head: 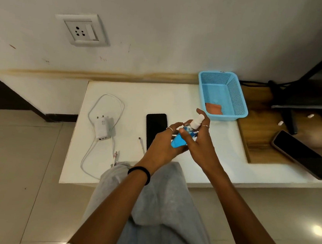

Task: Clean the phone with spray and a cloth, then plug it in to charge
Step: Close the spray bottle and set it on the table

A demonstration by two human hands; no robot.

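From the head view, a spray bottle (186, 132) of blue liquid is gripped by both hands above the white surface (177, 100): the left hand (162, 145) is curled round its base, the right hand (199, 142) round its neck. The dark phone (155, 127) lies flat just behind the left hand. An orange cloth (213, 108) is seen in the blue basket (237, 97). A white charger (103, 127) with its cable lies well to the left.

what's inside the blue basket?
The blue basket holds one folded orange cloth at its near end; the rest of the floor shows bare. Anything under the cloth is hidden.
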